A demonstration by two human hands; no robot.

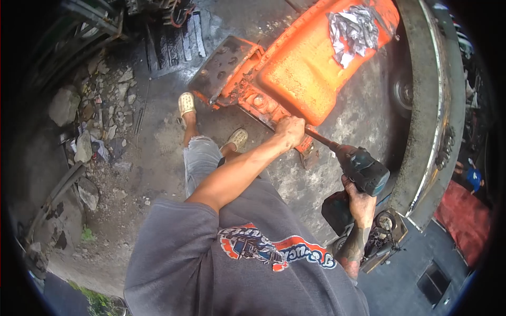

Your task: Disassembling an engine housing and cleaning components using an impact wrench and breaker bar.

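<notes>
My right hand is wrapped around the handle of a dark cordless impact wrench, with its battery pack below. A long rusty-brown socket extension runs from its nose toward the orange machine. My left hand is closed around the extension's far end, against the machine's near edge; the tip is hidden by the fingers. The orange seat-like body of the machine lies beyond, with crumpled grey-and-white cloth on top. Left of it sits a worn black step plate on an orange frame.
Rocks and rubble line the left side. A large curved grey metal panel rises at the right, by a wheel. A motorcycle stands behind my right arm. Another person in blue is far right, near a red sheet.
</notes>
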